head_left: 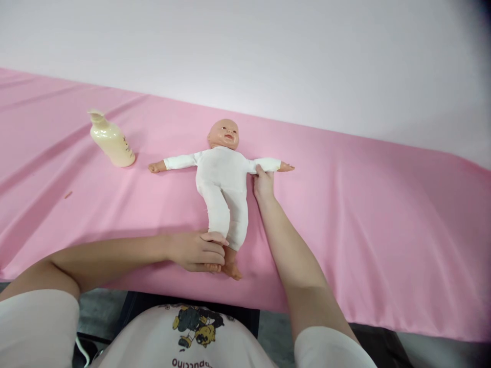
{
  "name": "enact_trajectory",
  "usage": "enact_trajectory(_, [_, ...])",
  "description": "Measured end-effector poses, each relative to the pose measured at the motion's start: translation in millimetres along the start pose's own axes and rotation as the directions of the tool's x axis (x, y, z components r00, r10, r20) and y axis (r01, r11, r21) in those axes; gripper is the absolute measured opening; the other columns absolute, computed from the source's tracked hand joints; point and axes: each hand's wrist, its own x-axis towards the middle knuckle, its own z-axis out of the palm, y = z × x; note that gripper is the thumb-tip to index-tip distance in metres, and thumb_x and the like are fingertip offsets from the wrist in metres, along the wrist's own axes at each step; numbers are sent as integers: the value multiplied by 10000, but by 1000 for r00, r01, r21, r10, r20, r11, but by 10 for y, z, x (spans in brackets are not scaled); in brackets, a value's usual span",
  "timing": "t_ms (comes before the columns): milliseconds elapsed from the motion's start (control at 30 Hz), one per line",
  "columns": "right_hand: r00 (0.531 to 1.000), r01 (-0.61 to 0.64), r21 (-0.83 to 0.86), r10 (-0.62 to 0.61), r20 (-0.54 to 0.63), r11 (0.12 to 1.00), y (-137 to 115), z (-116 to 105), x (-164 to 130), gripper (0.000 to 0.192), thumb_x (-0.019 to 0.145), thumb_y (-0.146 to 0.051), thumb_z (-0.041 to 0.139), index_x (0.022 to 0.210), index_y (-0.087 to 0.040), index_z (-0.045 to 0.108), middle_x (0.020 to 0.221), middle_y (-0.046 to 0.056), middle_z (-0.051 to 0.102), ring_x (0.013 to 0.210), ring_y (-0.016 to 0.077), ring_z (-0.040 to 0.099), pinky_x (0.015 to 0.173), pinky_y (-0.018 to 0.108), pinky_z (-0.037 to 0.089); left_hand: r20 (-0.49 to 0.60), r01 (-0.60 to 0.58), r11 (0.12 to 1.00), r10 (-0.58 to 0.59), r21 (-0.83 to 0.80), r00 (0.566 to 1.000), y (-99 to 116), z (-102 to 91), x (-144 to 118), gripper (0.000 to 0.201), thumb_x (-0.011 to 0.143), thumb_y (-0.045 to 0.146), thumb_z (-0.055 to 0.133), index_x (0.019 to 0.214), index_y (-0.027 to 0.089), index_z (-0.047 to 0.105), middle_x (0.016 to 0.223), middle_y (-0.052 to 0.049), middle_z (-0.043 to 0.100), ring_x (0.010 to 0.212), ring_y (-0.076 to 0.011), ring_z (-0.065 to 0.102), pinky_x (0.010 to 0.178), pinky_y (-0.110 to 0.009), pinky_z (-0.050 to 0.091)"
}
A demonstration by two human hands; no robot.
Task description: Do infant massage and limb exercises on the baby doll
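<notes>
The plastic baby doll in a white cloth bodysuit (222, 179) lay face up, arms spread, on the pink sheet-covered table (364, 214). The left hand (197, 251) was wrapped around its feet at the near edge; the right hand (263, 184) pinched the sleeve under one arm. The doll was fully dressed, and the cream plastic lotion bottle (111, 140) stood apart, untouched.

1. a baby doll (222, 176) in a white suit lies face up on the pink cloth (364, 204).
2. the left hand (197, 251) wraps its feet.
3. the right hand (263, 183) grips its arm near the shoulder.
4. a cream bottle (111, 139) stands well apart, to the left.
</notes>
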Motion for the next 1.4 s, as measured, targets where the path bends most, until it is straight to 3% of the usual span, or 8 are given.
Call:
enact_trajectory(200, [992, 120, -169, -114, 45, 978, 59, -31, 34, 722, 881, -588, 585, 1506, -282, 392, 1561, 109, 451, 1380, 236, 526, 1113, 508, 505, -75, -35, 999, 35, 5, 997, 6, 7, -7, 119, 961, 204, 605, 1036, 163, 688, 910, -71, 759, 951, -166, 703, 1137, -354, 513])
enact_trajectory(367, [978, 208, -271, -201, 53, 940, 90, -39, 0, 639, 943, -681, 425, 1440, -279, 427, 1372, 107, 590, 1210, 223, 631, 994, 477, 570, -177, 7, 996, 9, 88, 984, -39, -60, -139, 220, 937, 355, 659, 1085, 198, 703, 1181, -156, 682, 1246, -254, 603, 1063, -416, 561])
enact_trajectory(500, [972, 216, -371, -234, -4, 903, 57, -12, -56, 571, 957, -674, 413, 1342, -256, 470, 1241, 97, 630, 1105, 207, 658, 921, 420, 588, -173, 75, 990, -54, 120, 983, -102, -144, -233, 269, 967, 442, 588, 1033, 217, 721, 1233, -155, 639, 1279, -277, 569, 1061, -455, 548])
enact_trajectory(600, [963, 252, -438, -270, 21, 863, 9, 20, -94, 499, 969, -621, 429, 1279, -238, 507, 1224, 116, 632, 1123, 224, 650, 971, 441, 564, -165, 95, 987, -73, 133, 984, -140, -202, -236, 344, 998, 497, 509, 1022, 211, 698, 1226, -159, 650, 1294, -270, 557, 1060, -451, 544])
enact_trajectory(867, [921, 385, -519, -348, 172, 763, -23, 54, -116, 500, 961, -506, 443, 1350, -196, 495, 1350, 162, 571, 1300, 274, 547, 1160, 540, 407, -259, 36, 997, -17, 71, 966, -264, -353, -116, 442, 1020, 473, 483, 1337, 164, 468, 1171, -173, 700, 1321, -268, 572, 1051, -456, 553])
enact_trajectory(1000, [871, 489, -570, -408, 274, 660, -48, 66, -116, 570, 952, -447, 443, 1464, -200, 403, 1468, 170, 463, 1421, 304, 431, 1195, 556, 347, -287, 71, 997, -58, 37, 956, -337, -403, -95, 468, 1019, 499, 473, 1351, 169, 471, 1191, -171, 698, 1326, -271, 576, 1065, -472, 544])
enact_trajectory(1200, [812, 580, -667, -387, 436, 467, -191, 155, -239, 402, 959, -300, 420, 1317, -274, 602, 1266, 119, 569, 1255, 299, 507, 1141, 576, 368, -247, 180, 983, -182, -32, 952, -401, -441, -112, 472, 1017, 536, 456, 1328, 185, 513, 1203, -160, 696, 1342, -286, 570, 1074, -503, 532])
enact_trajectory(1400, [776, 629, -690, -352, 524, 358, -275, 215, -345, 416, 966, -214, 404, 1268, -330, 665, 1309, 89, 525, 1241, 274, 467, 1106, 510, 414, -232, 206, 978, -202, -7, 951, -423, -397, -111, 440, 1012, 493, 498, 1298, 161, 544, 1197, -168, 692, 1362, -291, 545, 1067, -494, 543])
